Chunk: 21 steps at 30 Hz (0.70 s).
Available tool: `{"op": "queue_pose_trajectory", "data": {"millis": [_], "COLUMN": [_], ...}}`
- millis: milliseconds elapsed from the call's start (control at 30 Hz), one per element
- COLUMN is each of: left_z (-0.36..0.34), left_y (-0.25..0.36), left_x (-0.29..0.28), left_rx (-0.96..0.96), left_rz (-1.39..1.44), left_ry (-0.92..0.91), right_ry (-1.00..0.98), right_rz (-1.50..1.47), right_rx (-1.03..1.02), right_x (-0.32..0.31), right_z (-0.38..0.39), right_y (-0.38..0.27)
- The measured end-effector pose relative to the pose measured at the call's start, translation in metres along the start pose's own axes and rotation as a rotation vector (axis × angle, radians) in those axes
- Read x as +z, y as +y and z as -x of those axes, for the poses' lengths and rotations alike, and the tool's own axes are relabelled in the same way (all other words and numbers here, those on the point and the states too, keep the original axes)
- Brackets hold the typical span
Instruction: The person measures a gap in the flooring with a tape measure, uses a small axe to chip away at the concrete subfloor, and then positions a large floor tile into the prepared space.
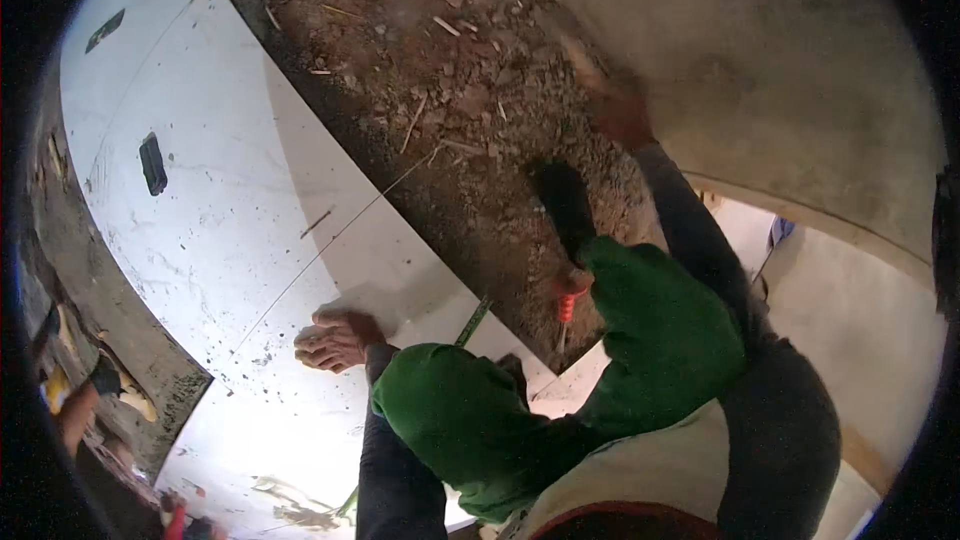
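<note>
While the left hand [342,341] rests unclenched on white sheeting [235,210], the right hand [622,118] reaches out, grip unclear.

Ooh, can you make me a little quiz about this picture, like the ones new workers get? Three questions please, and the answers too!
1. Pick one. The left hand rests on:
a) the right knee
b) a white surface
c) loose dirt

2. True or false: the right hand is apart from the left hand.

3. Fill in the colour: the tool just left of the right knee in the picture has a ____ handle.

Key:
1. b
2. True; the right hand is farther up the picture, and blurred.
3. red
</note>
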<state>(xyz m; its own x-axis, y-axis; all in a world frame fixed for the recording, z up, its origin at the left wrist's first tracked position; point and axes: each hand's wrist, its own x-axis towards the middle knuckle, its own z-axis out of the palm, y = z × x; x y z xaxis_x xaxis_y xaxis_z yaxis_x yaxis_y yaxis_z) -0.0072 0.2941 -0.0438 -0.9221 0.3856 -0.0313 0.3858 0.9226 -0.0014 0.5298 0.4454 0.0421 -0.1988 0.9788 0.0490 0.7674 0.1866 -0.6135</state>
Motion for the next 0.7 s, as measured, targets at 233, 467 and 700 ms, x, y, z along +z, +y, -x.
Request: {"op": "queue_pose_trajectory", "data": {"millis": [233, 467, 700], "left_z": [-0.025, -0.004, -0.003], "left_y": [-0.038, 0.001, 0.000], "left_x": [0.009, 0.011, 0.001], "left_rx": [0.019, 0.025, -0.022], "left_rz": [-0.059, -0.016, 0.006], "left_ry": [0.100, 0.076, 0.053], "right_ry": [0.030, 0.037, -0.027], "right_rz": [0.120, 0.218, 0.199], "right_rx": [0.062, 0.529, -0.061], "right_x": [0.034, -0.017, 0.038], "right_z": [-0.063, 0.034, -0.094], "right_y": [-0.127, 0.021, -0.139]}}
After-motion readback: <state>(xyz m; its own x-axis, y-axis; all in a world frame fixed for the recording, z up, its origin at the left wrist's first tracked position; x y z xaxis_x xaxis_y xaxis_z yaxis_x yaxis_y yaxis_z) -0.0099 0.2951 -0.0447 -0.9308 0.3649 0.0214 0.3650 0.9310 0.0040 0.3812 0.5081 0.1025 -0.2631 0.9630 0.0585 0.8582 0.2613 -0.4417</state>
